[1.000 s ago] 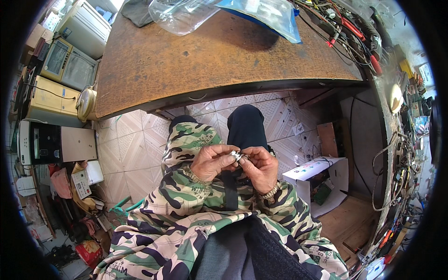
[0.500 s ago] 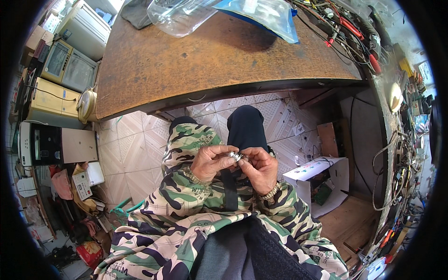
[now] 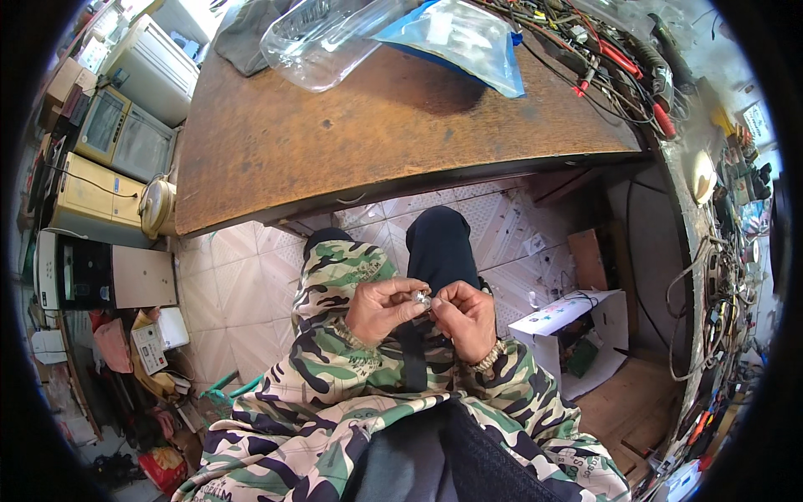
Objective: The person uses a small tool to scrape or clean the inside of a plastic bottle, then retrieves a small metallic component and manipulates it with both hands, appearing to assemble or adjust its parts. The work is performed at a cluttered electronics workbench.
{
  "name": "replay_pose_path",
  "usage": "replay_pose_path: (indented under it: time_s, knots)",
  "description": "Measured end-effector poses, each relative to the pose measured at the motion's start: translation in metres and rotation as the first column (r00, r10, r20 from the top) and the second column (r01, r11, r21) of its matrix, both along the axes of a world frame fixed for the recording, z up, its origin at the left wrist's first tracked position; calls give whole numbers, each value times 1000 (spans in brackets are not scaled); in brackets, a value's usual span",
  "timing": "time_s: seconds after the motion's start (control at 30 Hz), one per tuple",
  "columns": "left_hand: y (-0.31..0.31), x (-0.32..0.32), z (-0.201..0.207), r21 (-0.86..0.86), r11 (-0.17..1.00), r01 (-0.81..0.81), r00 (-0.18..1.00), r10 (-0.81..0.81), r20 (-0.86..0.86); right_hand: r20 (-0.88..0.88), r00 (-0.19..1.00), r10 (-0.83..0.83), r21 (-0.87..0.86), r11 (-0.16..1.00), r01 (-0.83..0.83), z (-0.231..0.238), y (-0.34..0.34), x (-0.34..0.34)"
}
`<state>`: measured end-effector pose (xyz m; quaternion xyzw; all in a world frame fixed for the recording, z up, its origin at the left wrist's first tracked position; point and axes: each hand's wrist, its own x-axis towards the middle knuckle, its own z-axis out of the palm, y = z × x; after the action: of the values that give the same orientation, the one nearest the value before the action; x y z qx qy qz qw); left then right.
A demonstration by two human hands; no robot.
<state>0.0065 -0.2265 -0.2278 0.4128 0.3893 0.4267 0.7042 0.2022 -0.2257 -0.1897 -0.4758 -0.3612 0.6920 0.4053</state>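
Observation:
Above my lap, my left hand (image 3: pixel 375 311) pinches a small shiny silver metal part (image 3: pixel 421 297) between thumb and fingers. The part looks rounded, but is too small to name more exactly. Close against its right side, my right hand (image 3: pixel 467 322) has thumb and forefinger pressed together. Whatever those right fingertips hold, if anything, is too small to make out. Both hands are just in front of my dark-clad knee (image 3: pixel 439 243), below the near edge of the wooden table (image 3: pixel 335 159).
On the table lie a clear plastic container (image 3: pixel 322 50), a blue-edged plastic bag (image 3: pixel 456 42) and a tangle of cables with red-handled tools (image 3: pixel 619 58). A white open box (image 3: pixel 577 335) holding a green board stands at right. Cluttered appliances (image 3: pixel 100 184) line the left.
My right fingertips have drawn slightly back from the metal part and closed together. The left hand keeps its pinch. The whole view has shifted a little, with the table lower in it.

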Motion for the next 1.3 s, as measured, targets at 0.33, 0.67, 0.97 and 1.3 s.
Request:
replay_pose_path:
  time_s: [0.33,0.67,0.97,1.3]
  knots:
    - [0,6,5,142,988,-64,992,79,-102,102,987,-126,-41,991,131,4,3,-13]
    - [-1,8,3,181,979,-90,986,113,-125,75,993,-86,-49,995,90,5,1,-10]
    - [-4,5,-1,-41,996,-82,997,82,9,-175,980,-97,-55,995,88,9,-1,-8]
    - [-13,0,10,-212,976,-47,824,158,544,-68,997,-31,152,987,41,28,-9,-6]
